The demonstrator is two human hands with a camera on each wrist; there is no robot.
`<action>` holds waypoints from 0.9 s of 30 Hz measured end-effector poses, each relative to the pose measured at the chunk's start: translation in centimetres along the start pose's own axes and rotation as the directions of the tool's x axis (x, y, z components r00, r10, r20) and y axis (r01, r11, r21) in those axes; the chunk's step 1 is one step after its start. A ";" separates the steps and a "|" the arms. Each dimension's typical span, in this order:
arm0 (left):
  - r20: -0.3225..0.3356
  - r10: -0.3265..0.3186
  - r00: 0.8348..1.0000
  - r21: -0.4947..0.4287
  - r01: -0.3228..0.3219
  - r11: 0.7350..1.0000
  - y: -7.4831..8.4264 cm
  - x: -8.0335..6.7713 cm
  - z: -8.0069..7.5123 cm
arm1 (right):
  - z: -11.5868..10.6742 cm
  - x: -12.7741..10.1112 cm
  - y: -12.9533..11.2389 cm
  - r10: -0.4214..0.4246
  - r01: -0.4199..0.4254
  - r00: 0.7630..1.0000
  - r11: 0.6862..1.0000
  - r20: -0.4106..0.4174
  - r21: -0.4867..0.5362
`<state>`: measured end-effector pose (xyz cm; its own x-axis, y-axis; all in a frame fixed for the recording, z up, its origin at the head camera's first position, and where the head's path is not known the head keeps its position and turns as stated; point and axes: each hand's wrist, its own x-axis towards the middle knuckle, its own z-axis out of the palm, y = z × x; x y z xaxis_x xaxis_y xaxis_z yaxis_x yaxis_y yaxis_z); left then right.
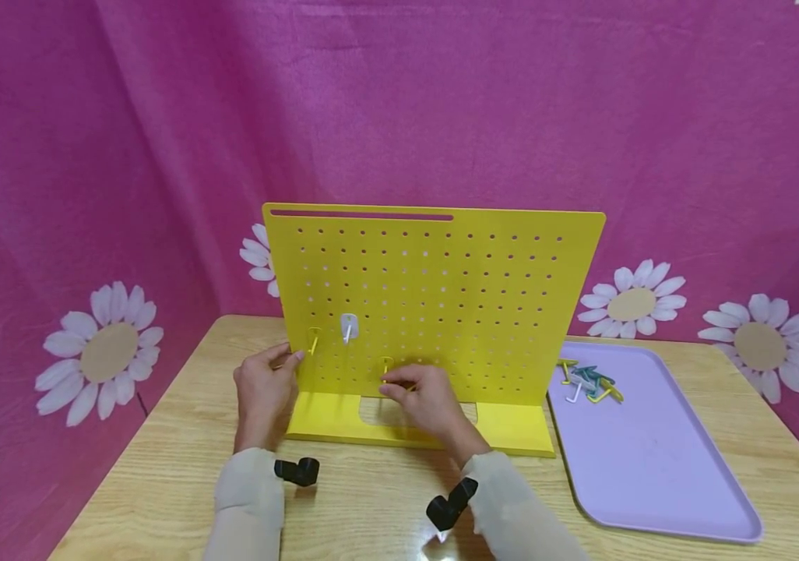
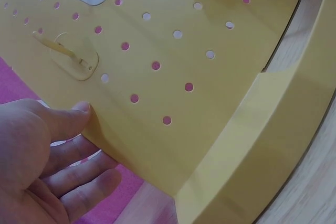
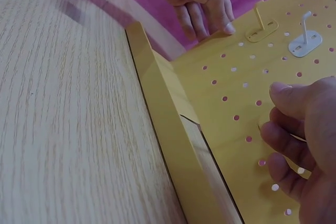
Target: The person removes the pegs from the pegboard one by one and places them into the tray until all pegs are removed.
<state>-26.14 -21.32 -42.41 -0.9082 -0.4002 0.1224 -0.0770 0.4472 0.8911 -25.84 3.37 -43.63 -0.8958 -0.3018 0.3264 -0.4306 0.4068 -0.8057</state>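
Observation:
A yellow pegboard (image 1: 483,296) stands upright on its base, full of small round holes. My left hand (image 1: 266,382) grips its lower left edge; in the left wrist view the thumb lies on the front and the fingers reach behind. Just above that thumb sits a yellow hook (image 2: 65,53), with a white hook (image 1: 348,327) to its right. At the lower middle of the board, my right hand (image 1: 427,397) pinches another yellow hook (image 1: 386,364) by its arm. In the right wrist view the fingers mostly hide this hook.
To the right of the board lies a lilac tray (image 1: 659,460). Several yellow, white and green hooks (image 1: 587,379) are heaped at its far left corner. Everything stands on a wood-grain table (image 1: 175,436), with a pink flowered cloth (image 1: 399,101) hanging behind.

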 end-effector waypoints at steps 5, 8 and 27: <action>0.007 -0.029 1.000 -0.010 0.029 1.000 0.1 0.0 0.1 | -0.5 -0.2 -0.3 -0.022 0.022 1.000 1.000 0.000 0.009; 0.008 -0.042 0.999 -0.020 0.042 0.999 0.1 0.0 0.1 | -1.0 -0.4 -0.5 -0.039 0.039 0.999 0.999 0.005 0.000; 0.012 -0.041 0.999 -0.010 0.041 0.999 0.2 0.1 0.1 | -7.4 -3.7 -0.4 -0.100 0.102 0.995 0.989 0.030 -0.108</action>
<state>-26.29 -21.18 -42.31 -0.9090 -0.4088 0.0809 -0.1098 0.4222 0.8998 -23.17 10.77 -40.89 -0.8448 -0.3662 0.3902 -0.5294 0.4648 -0.7097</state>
